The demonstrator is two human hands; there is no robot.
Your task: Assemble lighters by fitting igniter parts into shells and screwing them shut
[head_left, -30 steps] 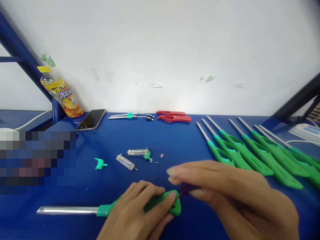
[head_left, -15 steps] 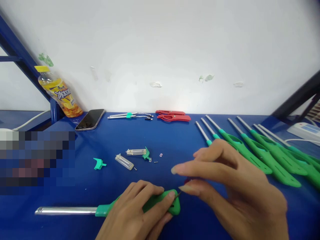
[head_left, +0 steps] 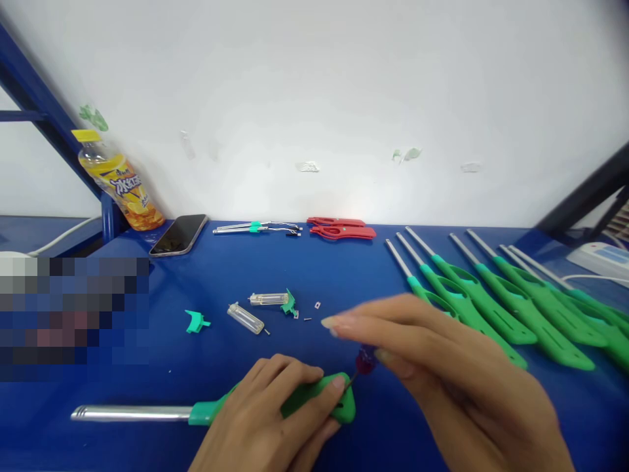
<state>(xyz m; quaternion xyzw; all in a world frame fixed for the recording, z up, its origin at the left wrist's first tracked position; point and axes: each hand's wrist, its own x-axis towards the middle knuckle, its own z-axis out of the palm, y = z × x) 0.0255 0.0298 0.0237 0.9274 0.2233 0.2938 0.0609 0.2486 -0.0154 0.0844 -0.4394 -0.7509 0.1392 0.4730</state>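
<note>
My left hand (head_left: pixel 275 413) is wrapped over a green gas lighter (head_left: pixel 346 408) that lies on the blue table, its silver tube pointing left. The fingers hide most of the lighter's body. In my right hand (head_left: pixel 442 380) a small screwdriver (head_left: pixel 365 359) with a dark red and purple handle is held between thumb and fingers. Its thin shaft slants down to the rounded right end of the lighter, by my left thumb. Beyond the hands lie two clear fuel tanks (head_left: pixel 246 318), a loose teal trigger (head_left: pixel 196 322) and a tiny screw (head_left: pixel 307 319).
Several green lighters (head_left: pixel 521 308) lie at the right. Along the wall are red handle shells (head_left: pixel 344 232) and metal tubes with wires (head_left: pixel 255 227). A phone (head_left: pixel 179 235) and a tilted drink bottle (head_left: pixel 120 183) are at the back left. A white device (head_left: pixel 599 259) sits far right.
My right hand's fingers have straightened and shifted slightly left over the screwdriver, showing more of its handle. My left hand and the lighter stay in place.
</note>
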